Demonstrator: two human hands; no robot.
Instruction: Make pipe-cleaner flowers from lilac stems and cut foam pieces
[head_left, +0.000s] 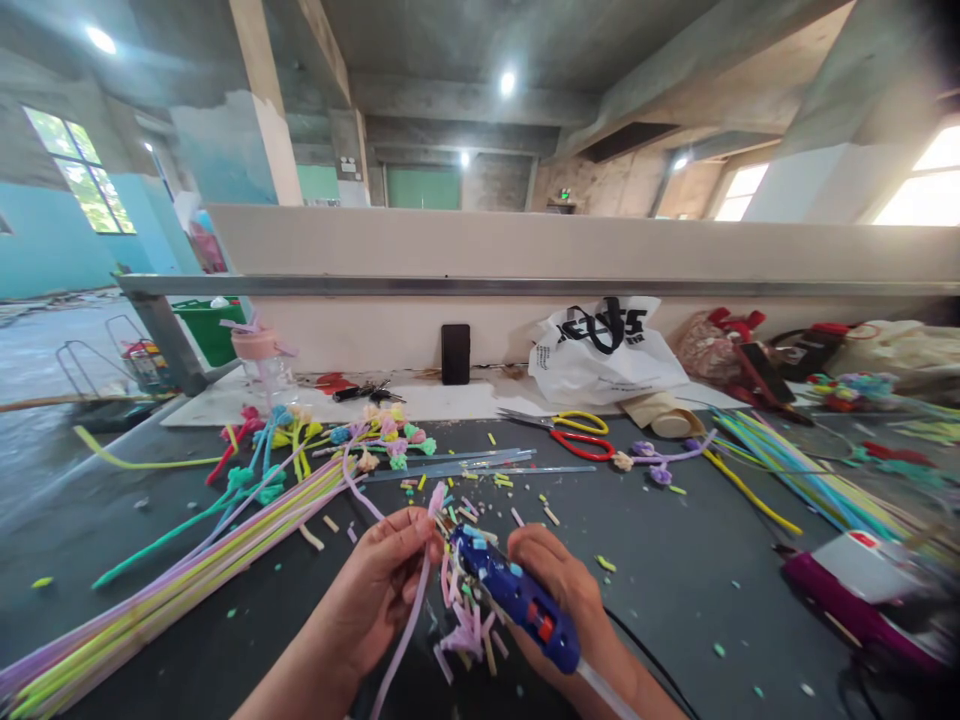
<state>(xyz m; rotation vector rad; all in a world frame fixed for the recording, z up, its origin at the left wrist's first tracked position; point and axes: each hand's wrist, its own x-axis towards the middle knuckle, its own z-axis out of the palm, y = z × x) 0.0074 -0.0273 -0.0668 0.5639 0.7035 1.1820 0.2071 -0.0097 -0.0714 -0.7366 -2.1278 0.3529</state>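
Observation:
My left hand (386,570) pinches a lilac pipe cleaner (411,630) near its top, and its long stem hangs down toward me. In my right hand (566,580) is a blue hot glue gun (517,595) with a red switch, its nozzle pointing at the top of the pipe cleaner. A translucent glue stick (604,690) sticks out of the gun's rear. Bits of colour cling to the gun's body. Below and between my hands lies a heap of short cut pipe cleaner pieces (466,628), mostly lilac.
Long pipe cleaners (187,570) lie in a bundle at left, with finished pipe cleaner flowers (390,435) behind. Scissors (574,432), clear glue sticks (480,463), a phone (456,355) and a white bag (600,355) stand farther back. A purple tool (847,600) sits at right.

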